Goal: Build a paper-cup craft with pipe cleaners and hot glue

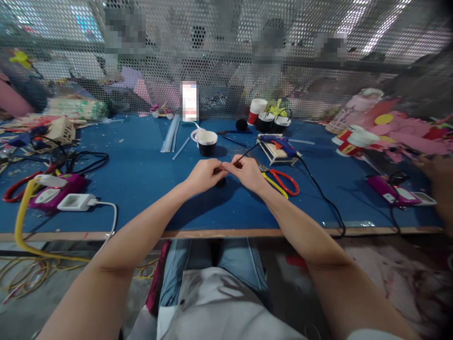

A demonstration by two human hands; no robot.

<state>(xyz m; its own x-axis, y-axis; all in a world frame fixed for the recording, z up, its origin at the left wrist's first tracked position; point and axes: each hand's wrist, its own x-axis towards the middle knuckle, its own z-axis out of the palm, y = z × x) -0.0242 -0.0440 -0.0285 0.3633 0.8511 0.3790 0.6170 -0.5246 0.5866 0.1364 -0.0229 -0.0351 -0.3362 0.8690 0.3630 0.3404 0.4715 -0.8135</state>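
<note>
My left hand (206, 174) and my right hand (248, 174) meet over the middle of the blue table (141, 189), fingertips pinched close together. A thin black strand (247, 152) runs from my right fingers up and to the right. What my left fingers pinch is too small to make out. Just under them shows a small dark round thing (221, 182), partly hidden. Beyond my hands stands a black-and-white cup (207, 144). Beside my right wrist lie scissors with red and yellow handles (285, 182).
A blue glue gun (279, 141) rests on a small wooden rack (272, 153), its cord trailing to the front edge. Several cups and a black ball (241, 124) stand behind. Purple power strips (56, 191) lie left and right. Another person's hand (439, 174) is at far right.
</note>
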